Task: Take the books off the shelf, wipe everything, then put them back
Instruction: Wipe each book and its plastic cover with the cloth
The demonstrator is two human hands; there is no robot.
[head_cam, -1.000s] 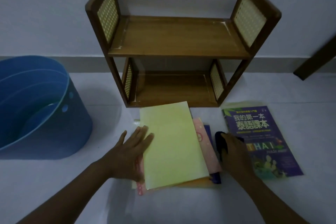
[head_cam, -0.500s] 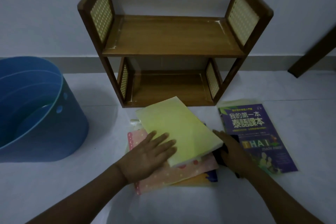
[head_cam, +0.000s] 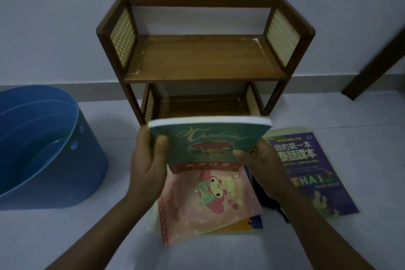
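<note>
I hold a green book (head_cam: 210,138) upright over the pile, its cover with gold script facing me. My left hand (head_cam: 149,160) grips its left edge and my right hand (head_cam: 260,160) grips its right edge. Under it lies a pink cartoon book (head_cam: 210,201) on top of an orange and blue one (head_cam: 245,224). A purple Thai textbook (head_cam: 306,171) lies flat on the floor to the right. A dark cloth (head_cam: 266,201) lies beneath my right wrist. The two-tier wooden shelf (head_cam: 206,59) stands against the wall with both boards bare.
A blue plastic bucket (head_cam: 43,149) sits on the floor at the left. A dark wooden leg (head_cam: 377,61) leans at the far right. The white wall and baseboard run behind the shelf.
The top book, seen from its yellow-green back, has been lifted off the pile and turned upright to show its green cover. Both hands now grip it. The pink book is uncovered.
</note>
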